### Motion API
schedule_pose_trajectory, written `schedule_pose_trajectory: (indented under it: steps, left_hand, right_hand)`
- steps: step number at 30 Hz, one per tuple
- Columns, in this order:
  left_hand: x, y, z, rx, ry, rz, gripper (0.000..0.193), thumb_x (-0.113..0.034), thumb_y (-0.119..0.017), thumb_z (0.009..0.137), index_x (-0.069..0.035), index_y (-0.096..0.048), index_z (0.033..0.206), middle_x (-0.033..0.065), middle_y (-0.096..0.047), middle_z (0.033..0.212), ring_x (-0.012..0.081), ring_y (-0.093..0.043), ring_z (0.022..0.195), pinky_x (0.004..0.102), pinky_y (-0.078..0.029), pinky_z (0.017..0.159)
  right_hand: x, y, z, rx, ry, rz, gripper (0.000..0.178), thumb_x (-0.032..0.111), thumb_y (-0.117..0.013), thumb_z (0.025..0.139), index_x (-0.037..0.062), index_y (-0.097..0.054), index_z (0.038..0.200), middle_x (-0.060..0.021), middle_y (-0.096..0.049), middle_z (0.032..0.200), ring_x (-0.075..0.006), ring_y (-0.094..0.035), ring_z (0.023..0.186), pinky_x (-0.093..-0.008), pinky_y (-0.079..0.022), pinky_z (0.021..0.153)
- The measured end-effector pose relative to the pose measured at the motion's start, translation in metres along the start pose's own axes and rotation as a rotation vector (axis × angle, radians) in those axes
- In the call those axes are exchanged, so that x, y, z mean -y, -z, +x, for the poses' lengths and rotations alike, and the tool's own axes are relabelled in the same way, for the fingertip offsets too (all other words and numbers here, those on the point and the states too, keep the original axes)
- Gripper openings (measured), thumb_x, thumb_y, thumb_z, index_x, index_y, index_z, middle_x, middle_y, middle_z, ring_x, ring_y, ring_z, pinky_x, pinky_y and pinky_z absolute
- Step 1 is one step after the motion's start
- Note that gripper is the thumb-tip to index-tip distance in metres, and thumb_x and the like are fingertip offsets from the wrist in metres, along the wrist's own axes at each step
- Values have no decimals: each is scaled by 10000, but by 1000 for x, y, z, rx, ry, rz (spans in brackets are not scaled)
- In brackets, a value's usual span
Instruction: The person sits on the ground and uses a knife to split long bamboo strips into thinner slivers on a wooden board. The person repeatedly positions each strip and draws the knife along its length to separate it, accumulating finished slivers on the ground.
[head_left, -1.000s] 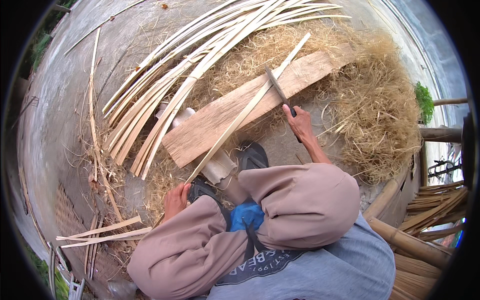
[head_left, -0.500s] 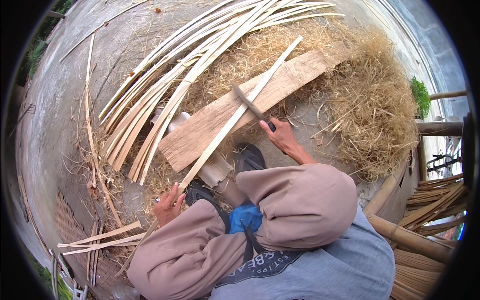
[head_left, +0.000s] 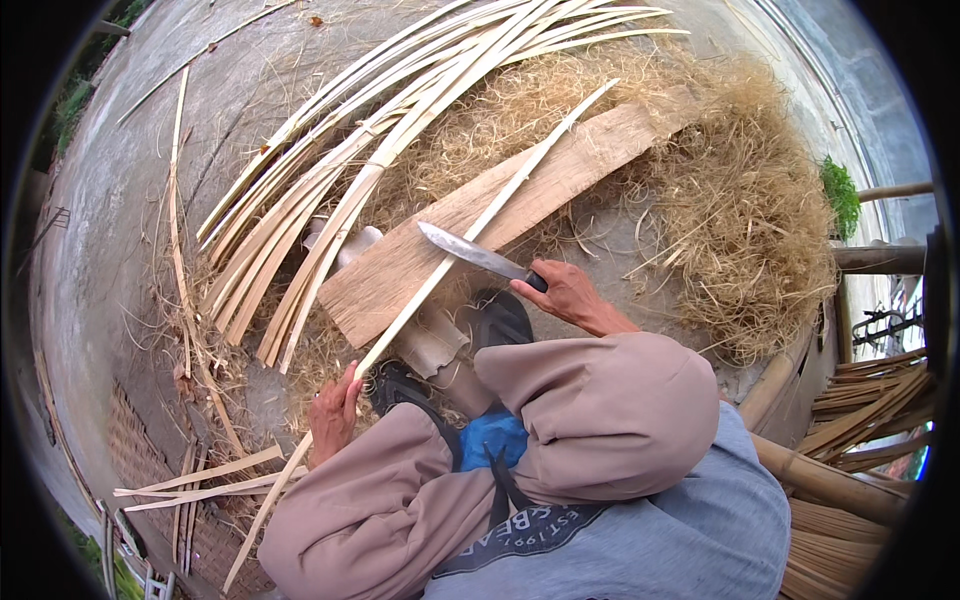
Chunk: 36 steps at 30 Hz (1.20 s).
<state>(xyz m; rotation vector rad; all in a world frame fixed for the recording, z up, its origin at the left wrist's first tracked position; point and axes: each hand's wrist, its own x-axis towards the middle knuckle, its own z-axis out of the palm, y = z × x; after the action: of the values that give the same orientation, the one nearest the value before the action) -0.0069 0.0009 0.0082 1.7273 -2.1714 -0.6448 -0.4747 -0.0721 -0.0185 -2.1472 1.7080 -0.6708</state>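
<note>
A long pale bamboo strip (head_left: 516, 182) lies slantwise across a wooden board (head_left: 400, 266). Its lower end passes through my left hand (head_left: 334, 414), whose fingers are closed round it beside my left knee. My right hand (head_left: 574, 296) grips the black handle of a knife (head_left: 470, 250). The broad, grey blade points left and crosses the strip over the board's near edge. Whether the blade touches the strip, I cannot tell. Beneath the board is a pale curved support (head_left: 432, 343), partly hidden.
A fan of bamboo strips (head_left: 365, 170) lies to the left of the board. Curly shavings (head_left: 750, 210) are heaped at the right. Several loose strips (head_left: 215, 480) rest near my left knee, and bamboo poles (head_left: 830, 478) run along the right side, near bundled strips (head_left: 870, 410).
The knife has moved down and left along the strip, and its blade has turned flatter. The strip has shifted and turned onto a narrower side. My left hand stays on it.
</note>
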Motion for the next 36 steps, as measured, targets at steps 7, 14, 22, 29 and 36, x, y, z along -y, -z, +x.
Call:
schedule_pose_trajectory:
  steps: [7,14,22,29,36]
  left_hand:
    - [15,13,-29,15,25,81,340,-278,-607,1073,-206,-686,1396,124,-594,742,289,-597,647,443,-460,599]
    - [16,19,-25,73,96,-72,259,-274,-572,1093,-137,-753,1217,111,-624,711,286,-595,602,423,-455,573]
    - [-35,11,44,458,454,-429,649,-513,-463,1108,9,-701,804,57,-494,516,152,-495,481,362,-404,512]
    - [-13,-5,22,307,426,-455,628,-485,-491,1103,-3,-666,742,63,-502,531,161,-517,518,349,-402,534]
    - [-25,17,14,313,439,-389,587,-442,-512,1105,-15,-661,731,45,-496,541,153,-488,529,358,-389,538]
  right_hand:
    - [-89,43,39,-149,-597,90,586,548,-676,988,3,-608,783,-232,-630,671,-400,-652,639,-503,-487,603]
    - [-94,46,52,-258,-619,75,668,571,-622,1013,-31,-587,725,-215,-584,572,-362,-650,569,-491,-478,557]
    - [-3,-3,34,111,-445,162,634,554,-623,1016,-44,-612,806,-282,-620,672,-410,-641,631,-510,-506,631]
    - [19,-4,-6,229,-341,46,532,541,-664,993,21,-627,888,-237,-665,792,-410,-691,790,-526,-525,714]
    - [-6,3,8,37,-238,21,602,557,-650,999,8,-604,756,-199,-614,621,-365,-638,599,-492,-489,588]
